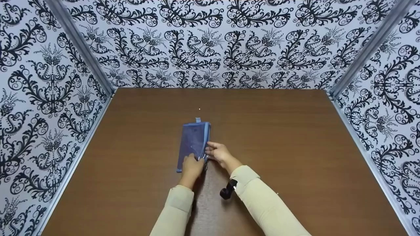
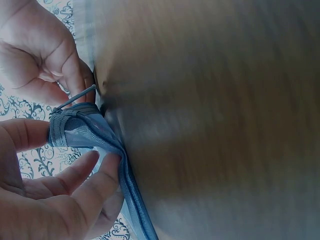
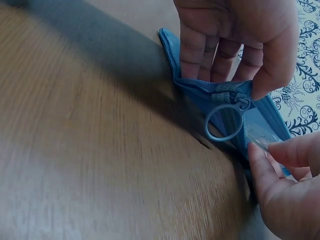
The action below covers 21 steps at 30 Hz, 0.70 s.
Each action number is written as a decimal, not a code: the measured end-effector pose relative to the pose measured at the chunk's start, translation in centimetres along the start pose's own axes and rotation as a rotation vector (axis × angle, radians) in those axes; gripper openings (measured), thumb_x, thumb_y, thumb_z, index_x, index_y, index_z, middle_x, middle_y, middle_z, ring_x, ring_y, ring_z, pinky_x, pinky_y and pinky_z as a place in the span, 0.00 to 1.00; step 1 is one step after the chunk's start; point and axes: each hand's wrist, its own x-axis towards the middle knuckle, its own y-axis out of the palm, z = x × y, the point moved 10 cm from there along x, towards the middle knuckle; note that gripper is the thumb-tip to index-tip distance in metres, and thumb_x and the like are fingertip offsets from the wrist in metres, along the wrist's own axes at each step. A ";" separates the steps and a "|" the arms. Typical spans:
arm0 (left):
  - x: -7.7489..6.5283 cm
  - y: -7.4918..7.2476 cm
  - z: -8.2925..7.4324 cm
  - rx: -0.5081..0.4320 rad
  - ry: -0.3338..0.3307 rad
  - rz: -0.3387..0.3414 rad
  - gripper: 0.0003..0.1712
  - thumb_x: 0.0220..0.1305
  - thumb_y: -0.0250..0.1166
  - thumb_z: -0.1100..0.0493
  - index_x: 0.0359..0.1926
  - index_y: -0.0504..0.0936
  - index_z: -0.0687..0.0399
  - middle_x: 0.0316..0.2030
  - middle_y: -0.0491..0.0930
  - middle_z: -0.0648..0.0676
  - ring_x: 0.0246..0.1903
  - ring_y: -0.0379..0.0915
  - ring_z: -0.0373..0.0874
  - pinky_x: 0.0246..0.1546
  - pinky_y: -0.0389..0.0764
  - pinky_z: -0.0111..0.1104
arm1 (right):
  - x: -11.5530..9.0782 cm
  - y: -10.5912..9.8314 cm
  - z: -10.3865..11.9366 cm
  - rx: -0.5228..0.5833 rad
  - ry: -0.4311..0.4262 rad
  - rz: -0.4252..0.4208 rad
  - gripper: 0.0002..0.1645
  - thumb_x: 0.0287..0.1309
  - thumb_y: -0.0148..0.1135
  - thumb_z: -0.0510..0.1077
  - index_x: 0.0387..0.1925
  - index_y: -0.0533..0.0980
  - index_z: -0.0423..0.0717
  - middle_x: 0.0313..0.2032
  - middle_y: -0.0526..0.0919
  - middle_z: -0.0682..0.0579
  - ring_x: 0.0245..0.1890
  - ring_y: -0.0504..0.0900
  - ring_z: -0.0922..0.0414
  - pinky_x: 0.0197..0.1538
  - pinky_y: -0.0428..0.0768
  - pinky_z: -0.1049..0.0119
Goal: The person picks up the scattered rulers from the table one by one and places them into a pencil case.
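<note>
A flat blue see-through zip pouch (image 1: 193, 136) lies on the table with a small tab at its far end. My left hand (image 1: 193, 166) grips its near end. In the right wrist view the left thumb lies beside the zipper end and the fingers (image 3: 225, 60) reach behind the pouch's upper edge. A ring-shaped zipper pull (image 3: 223, 122) hangs between the hands. At the pouch's right side, my right hand (image 1: 220, 153) pinches a thin clear piece (image 3: 264, 136) between thumb and finger; I cannot tell whether it is part of the pouch.
The brown wooden table (image 1: 279, 131) reaches to black-and-white patterned walls (image 1: 197, 42) at the back and sides. Metal posts (image 1: 80, 46) stand in the corners. A black wrist camera (image 1: 226, 192) hangs from the right sleeve, low over the table.
</note>
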 end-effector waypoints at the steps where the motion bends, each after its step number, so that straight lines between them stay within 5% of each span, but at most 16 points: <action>1: 0.0 0.0 0.0 0.001 0.003 -0.002 0.20 0.59 0.60 0.56 0.45 0.77 0.70 0.41 0.75 0.67 0.43 0.74 0.63 0.46 0.74 0.51 | 0.0 0.0 0.0 0.003 -0.003 0.004 0.33 0.57 0.46 0.20 0.66 0.61 0.27 0.52 0.76 0.31 0.49 0.79 0.48 0.53 0.78 0.58; 5: 0.0 -0.1 -0.2 0.001 0.017 -0.003 0.19 0.58 0.60 0.57 0.43 0.77 0.70 0.40 0.75 0.66 0.43 0.74 0.62 0.46 0.74 0.50 | 0.5 -0.1 -0.4 0.010 -0.020 -0.009 0.32 0.58 0.47 0.20 0.65 0.63 0.28 0.51 0.77 0.33 0.48 0.80 0.48 0.53 0.78 0.57; 7: 0.0 -0.1 -0.2 0.000 0.027 -0.005 0.18 0.58 0.61 0.57 0.42 0.78 0.69 0.40 0.75 0.66 0.43 0.74 0.61 0.46 0.74 0.50 | 3.1 -0.7 -2.6 0.036 -0.050 0.005 0.31 0.57 0.49 0.21 0.64 0.66 0.31 0.48 0.79 0.35 0.45 0.81 0.49 0.50 0.80 0.58; 12: -0.1 -0.1 -0.3 0.004 0.035 -0.001 0.16 0.58 0.61 0.58 0.41 0.78 0.69 0.40 0.75 0.66 0.44 0.74 0.62 0.46 0.74 0.50 | 14.9 -3.5 -13.3 0.117 -0.063 0.041 0.31 0.54 0.54 0.22 0.61 0.73 0.39 0.45 0.82 0.41 0.42 0.84 0.51 0.43 0.82 0.60; 16: -0.1 0.0 -0.1 0.015 0.016 0.015 0.17 0.59 0.61 0.57 0.42 0.78 0.69 0.42 0.75 0.66 0.44 0.74 0.62 0.46 0.74 0.50 | 21.3 -5.2 -19.1 0.172 -0.037 0.020 0.31 0.51 0.59 0.23 0.58 0.76 0.46 0.45 0.83 0.44 0.42 0.84 0.50 0.43 0.83 0.58; 21: 0.0 0.1 -0.1 0.021 0.014 0.020 0.17 0.59 0.62 0.57 0.43 0.78 0.69 0.41 0.74 0.66 0.43 0.74 0.61 0.46 0.74 0.50 | 20.0 -4.7 -17.8 0.169 -0.015 -0.022 0.28 0.51 0.59 0.23 0.53 0.78 0.43 0.44 0.84 0.44 0.41 0.85 0.50 0.43 0.83 0.57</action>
